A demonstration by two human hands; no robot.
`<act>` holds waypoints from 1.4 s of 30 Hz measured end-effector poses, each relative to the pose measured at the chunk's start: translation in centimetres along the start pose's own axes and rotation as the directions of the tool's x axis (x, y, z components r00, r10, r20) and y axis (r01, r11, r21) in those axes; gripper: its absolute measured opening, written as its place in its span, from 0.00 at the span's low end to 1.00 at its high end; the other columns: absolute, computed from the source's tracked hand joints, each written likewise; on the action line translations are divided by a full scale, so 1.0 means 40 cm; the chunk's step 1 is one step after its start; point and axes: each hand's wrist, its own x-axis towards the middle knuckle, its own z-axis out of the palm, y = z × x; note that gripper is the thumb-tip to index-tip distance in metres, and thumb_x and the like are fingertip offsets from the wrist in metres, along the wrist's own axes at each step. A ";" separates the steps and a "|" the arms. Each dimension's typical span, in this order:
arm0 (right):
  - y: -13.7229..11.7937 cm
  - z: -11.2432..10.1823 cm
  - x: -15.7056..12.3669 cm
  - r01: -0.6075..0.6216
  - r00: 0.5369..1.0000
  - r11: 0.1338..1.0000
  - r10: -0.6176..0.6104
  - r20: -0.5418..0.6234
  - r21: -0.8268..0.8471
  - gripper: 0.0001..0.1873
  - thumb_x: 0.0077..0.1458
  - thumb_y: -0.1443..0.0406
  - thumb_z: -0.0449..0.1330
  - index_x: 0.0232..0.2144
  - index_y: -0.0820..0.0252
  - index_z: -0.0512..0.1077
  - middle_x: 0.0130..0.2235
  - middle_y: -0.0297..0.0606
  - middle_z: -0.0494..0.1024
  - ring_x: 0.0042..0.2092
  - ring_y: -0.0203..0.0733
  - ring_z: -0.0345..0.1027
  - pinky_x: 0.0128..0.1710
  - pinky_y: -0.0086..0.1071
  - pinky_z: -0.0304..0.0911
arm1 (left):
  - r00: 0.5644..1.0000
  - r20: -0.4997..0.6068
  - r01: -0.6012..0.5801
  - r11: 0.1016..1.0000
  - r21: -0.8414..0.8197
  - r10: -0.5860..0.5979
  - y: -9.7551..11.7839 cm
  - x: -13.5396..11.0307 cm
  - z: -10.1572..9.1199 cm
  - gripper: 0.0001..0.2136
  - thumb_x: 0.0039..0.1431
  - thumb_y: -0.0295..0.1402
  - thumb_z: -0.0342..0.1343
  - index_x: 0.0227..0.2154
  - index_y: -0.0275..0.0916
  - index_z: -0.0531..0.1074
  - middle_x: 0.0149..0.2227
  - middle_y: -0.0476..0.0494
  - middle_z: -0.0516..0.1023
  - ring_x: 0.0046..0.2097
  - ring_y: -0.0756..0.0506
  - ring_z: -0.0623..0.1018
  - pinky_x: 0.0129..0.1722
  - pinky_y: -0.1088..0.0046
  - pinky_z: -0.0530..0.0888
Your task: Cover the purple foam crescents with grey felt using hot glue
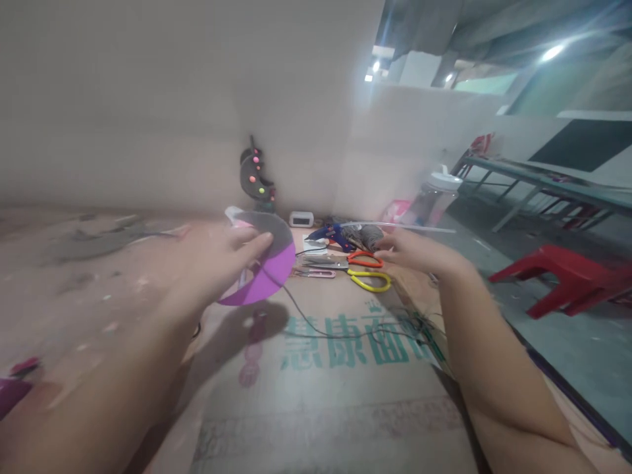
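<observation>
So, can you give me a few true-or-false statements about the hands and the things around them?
The left hand holds a round purple and grey disc. True.
The right hand grips the blue glue gun. False: it reaches to the orange-handled scissors; the glue gun lies untouched behind them.
A red stool stands off to the right. True.
The yellow-handled scissors lie on the disc. False: they lie on the cardboard, apart from it.
</observation>
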 end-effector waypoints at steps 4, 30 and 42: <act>-0.003 0.104 0.098 -0.082 0.964 0.980 0.124 -0.235 0.180 0.21 0.54 0.55 0.56 0.46 0.61 0.73 0.45 0.45 0.78 0.45 0.48 0.72 0.45 0.37 0.63 | 0.998 0.064 -0.001 1.000 0.031 -0.001 -0.001 0.000 0.009 0.17 0.56 0.44 0.51 0.18 0.37 0.67 0.19 0.51 0.69 0.24 0.50 0.69 0.25 0.76 0.64; -0.055 0.213 0.184 -0.078 0.829 0.900 0.298 -0.474 0.430 0.25 0.53 0.53 0.56 0.48 0.63 0.69 0.42 0.48 0.77 0.44 0.50 0.71 0.45 0.40 0.64 | 0.975 0.210 0.142 0.938 -0.315 -0.077 -0.070 0.044 0.036 0.13 0.54 0.42 0.57 0.31 0.35 0.69 0.22 0.49 0.71 0.23 0.51 0.70 0.24 0.76 0.65; -0.150 0.221 -0.110 -0.017 0.938 0.765 0.235 -0.255 0.643 0.20 0.56 0.50 0.52 0.42 0.52 0.74 0.34 0.36 0.80 0.39 0.46 0.73 0.42 0.37 0.65 | 0.944 0.186 0.330 0.754 -0.568 -0.273 -0.171 -0.021 0.276 0.13 0.55 0.40 0.54 0.23 0.38 0.60 0.18 0.53 0.64 0.16 0.56 0.65 0.17 0.80 0.60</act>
